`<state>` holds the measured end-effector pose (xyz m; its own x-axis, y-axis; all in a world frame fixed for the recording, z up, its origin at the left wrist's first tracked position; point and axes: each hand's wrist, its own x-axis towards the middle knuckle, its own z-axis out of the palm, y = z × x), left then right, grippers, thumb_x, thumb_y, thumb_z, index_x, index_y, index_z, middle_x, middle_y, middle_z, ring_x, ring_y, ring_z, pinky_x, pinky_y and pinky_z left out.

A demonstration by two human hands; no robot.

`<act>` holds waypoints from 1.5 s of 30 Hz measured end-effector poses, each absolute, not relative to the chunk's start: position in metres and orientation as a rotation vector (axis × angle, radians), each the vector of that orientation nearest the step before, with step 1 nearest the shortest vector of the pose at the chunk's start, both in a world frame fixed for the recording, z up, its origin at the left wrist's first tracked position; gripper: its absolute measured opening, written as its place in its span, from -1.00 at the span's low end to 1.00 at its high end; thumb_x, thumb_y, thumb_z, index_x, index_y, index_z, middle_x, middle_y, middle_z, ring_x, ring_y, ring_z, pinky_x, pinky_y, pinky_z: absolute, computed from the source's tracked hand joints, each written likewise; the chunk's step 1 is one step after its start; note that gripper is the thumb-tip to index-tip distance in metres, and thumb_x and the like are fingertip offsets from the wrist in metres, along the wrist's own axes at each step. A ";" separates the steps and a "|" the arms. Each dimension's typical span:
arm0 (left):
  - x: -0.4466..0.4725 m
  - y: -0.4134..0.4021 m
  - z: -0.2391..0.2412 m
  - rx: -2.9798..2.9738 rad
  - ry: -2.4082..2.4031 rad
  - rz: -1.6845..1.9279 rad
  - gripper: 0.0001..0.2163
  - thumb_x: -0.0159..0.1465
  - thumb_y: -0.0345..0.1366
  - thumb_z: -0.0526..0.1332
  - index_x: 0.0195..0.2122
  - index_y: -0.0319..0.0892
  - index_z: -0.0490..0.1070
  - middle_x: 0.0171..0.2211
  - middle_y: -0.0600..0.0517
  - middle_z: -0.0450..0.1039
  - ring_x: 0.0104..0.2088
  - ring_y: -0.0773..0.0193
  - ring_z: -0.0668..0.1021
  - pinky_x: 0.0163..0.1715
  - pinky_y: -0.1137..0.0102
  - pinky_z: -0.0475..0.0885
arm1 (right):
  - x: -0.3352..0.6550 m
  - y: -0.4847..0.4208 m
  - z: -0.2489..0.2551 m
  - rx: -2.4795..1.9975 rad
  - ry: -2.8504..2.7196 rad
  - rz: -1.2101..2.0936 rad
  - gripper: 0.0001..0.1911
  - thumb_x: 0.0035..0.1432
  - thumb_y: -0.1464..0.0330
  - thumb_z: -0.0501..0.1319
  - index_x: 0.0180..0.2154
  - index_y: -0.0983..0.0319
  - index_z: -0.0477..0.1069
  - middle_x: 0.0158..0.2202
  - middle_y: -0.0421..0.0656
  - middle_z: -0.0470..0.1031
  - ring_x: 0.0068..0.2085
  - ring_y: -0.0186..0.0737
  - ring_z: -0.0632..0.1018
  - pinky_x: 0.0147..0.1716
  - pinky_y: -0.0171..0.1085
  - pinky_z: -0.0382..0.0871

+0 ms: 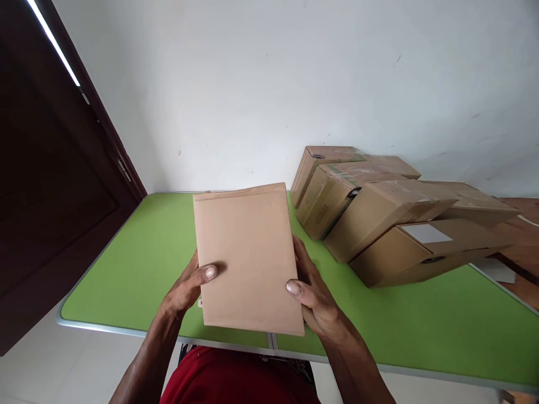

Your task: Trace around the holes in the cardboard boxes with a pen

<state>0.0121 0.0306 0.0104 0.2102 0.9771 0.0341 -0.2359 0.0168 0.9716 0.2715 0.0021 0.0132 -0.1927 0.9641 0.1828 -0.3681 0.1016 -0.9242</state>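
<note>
Between my two hands is a plain brown cardboard box [248, 241], its broad flat face turned toward me above the front of the green table. My left hand [187, 289] grips its left edge, thumb on the face and fingers hidden behind. On the opposite edge, my right hand [314, 294] holds the box the same way, with the thumb pressing near the lower right. A small white bit with a dark mark peeks out at the box's lower left; what it is I cannot make out.
Several taped cardboard boxes [391, 202] lean in a row on the right of the green folding table [130, 258]. The nearest carries a white label [427, 233]. A white wall [236, 95] rises behind, and a dark door [54, 185] stands at the left.
</note>
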 end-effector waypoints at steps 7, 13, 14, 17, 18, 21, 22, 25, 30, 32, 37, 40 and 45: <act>0.015 0.036 0.033 0.943 0.881 1.395 -0.32 -0.04 0.05 0.63 0.06 -0.11 0.57 0.04 -0.15 0.67 0.10 -0.32 0.69 0.02 -0.13 0.70 | 0.281 0.025 0.016 -0.893 -1.300 1.263 -0.26 0.34 -0.08 0.45 0.44 -0.13 0.39 0.49 -0.07 0.42 0.47 0.25 0.43 0.31 0.19 0.49; 0.000 0.044 0.033 0.826 1.033 1.589 -0.38 -0.19 0.06 0.67 -0.19 -0.10 0.51 -0.20 0.00 0.60 -0.02 -0.20 0.70 -0.02 -0.02 0.72 | 0.301 0.028 0.016 -1.055 -1.115 1.019 -0.47 0.29 -0.18 0.45 0.11 -0.03 0.65 0.19 -0.07 0.66 0.13 0.07 0.68 0.01 -0.01 0.64; -0.002 0.044 0.033 0.830 1.043 1.608 -0.36 -0.19 0.04 0.67 -0.14 -0.09 0.52 -0.18 0.01 0.60 -0.02 -0.19 0.70 0.00 -0.02 0.72 | 0.306 0.028 0.018 -1.086 -1.082 0.967 -0.48 0.26 -0.18 0.48 0.05 -0.01 0.66 0.13 -0.08 0.68 0.07 0.04 0.70 -0.06 -0.05 0.64; -0.007 0.047 0.034 0.840 1.055 1.647 -0.31 -0.13 0.05 0.63 0.00 -0.09 0.53 -0.16 0.01 0.58 0.00 -0.19 0.69 0.02 -0.03 0.71 | 0.322 0.025 0.021 -1.152 -0.966 0.799 -0.52 0.19 -0.14 0.54 -0.06 0.03 0.67 -0.01 -0.11 0.70 -0.06 -0.04 0.71 -0.17 -0.14 0.61; -0.008 0.048 0.033 0.853 1.056 1.645 -0.29 -0.10 0.06 0.61 0.05 -0.09 0.52 -0.14 0.00 0.58 0.02 -0.21 0.68 0.03 -0.03 0.70 | 0.326 0.024 0.021 -1.162 -0.933 0.758 -0.54 0.19 -0.12 0.55 -0.08 0.04 0.66 -0.05 -0.12 0.70 -0.10 -0.06 0.70 -0.20 -0.16 0.59; -0.007 0.048 0.027 0.963 1.047 1.600 -0.16 -0.02 0.06 0.59 0.28 -0.05 0.43 0.04 -0.08 0.57 0.11 -0.24 0.63 0.00 -0.03 0.71 | 0.330 0.022 0.022 -1.167 -0.916 0.750 -0.57 0.21 -0.10 0.53 -0.12 0.05 0.64 -0.10 -0.13 0.69 -0.13 -0.06 0.69 -0.23 -0.15 0.57; -0.004 0.047 0.025 1.021 1.027 1.564 -0.10 0.01 0.04 0.59 0.37 -0.03 0.36 0.10 -0.11 0.55 0.14 -0.26 0.62 -0.01 -0.04 0.71 | 0.328 0.021 0.022 -1.161 -0.947 0.786 -0.55 0.22 -0.12 0.52 -0.10 0.05 0.62 -0.07 -0.11 0.69 -0.09 -0.03 0.69 -0.20 -0.12 0.58; 0.013 0.041 0.018 1.195 0.947 1.436 0.13 0.04 0.02 0.59 0.57 0.03 0.06 0.27 -0.22 0.46 0.23 -0.35 0.57 0.02 -0.16 0.70 | 0.311 0.024 0.026 -1.113 -1.082 0.902 -0.43 0.22 -0.16 0.51 0.07 0.03 0.55 0.16 -0.02 0.63 0.19 0.12 0.64 0.06 0.03 0.61; 0.038 0.023 0.012 1.480 1.017 1.279 0.28 0.09 0.10 0.59 0.67 0.01 -0.20 0.49 -0.31 0.25 0.47 -0.45 0.36 0.34 -0.34 0.45 | 0.279 0.033 0.050 -1.038 -1.157 0.899 -0.09 0.17 -0.21 0.51 0.36 0.01 0.29 0.45 0.06 0.38 0.45 0.22 0.43 0.36 0.18 0.42; 0.042 0.017 0.011 1.571 1.038 1.276 0.27 0.11 0.09 0.59 0.67 0.02 -0.21 0.55 -0.31 0.16 0.52 -0.45 0.29 0.41 -0.32 0.39 | 0.270 0.032 0.062 -1.117 -1.152 0.855 0.03 0.09 -0.22 0.54 0.41 0.00 0.23 0.45 0.04 0.38 0.44 0.26 0.42 0.40 0.22 0.37; 0.044 0.011 0.010 1.582 1.037 1.298 0.24 0.14 0.08 0.58 0.66 0.00 -0.20 0.57 -0.32 0.11 0.54 -0.43 0.26 0.43 -0.26 0.38 | 0.250 0.021 0.077 -1.251 -1.133 0.771 0.05 0.02 -0.23 0.57 0.37 0.01 0.25 0.29 0.03 0.53 0.33 0.32 0.51 0.29 0.21 0.49; 0.040 0.009 0.010 1.482 1.036 1.298 0.23 0.10 0.05 0.59 0.65 0.02 -0.13 0.50 -0.29 0.25 0.50 -0.42 0.34 0.40 -0.26 0.42 | 0.248 0.017 0.075 -1.154 -1.184 0.820 -0.21 0.13 -0.11 0.58 0.25 -0.01 0.38 0.18 -0.05 0.63 0.21 0.22 0.62 0.16 0.11 0.58; 0.028 0.008 0.005 1.092 0.825 1.252 -0.03 0.14 0.17 0.45 0.53 -0.05 0.23 0.25 -0.27 0.58 0.23 -0.54 0.61 0.08 -0.32 0.63 | 0.258 0.015 0.067 -0.957 -1.161 0.919 -0.36 0.26 -0.13 0.50 0.22 -0.01 0.49 0.29 -0.02 0.60 0.31 0.20 0.58 0.25 0.13 0.53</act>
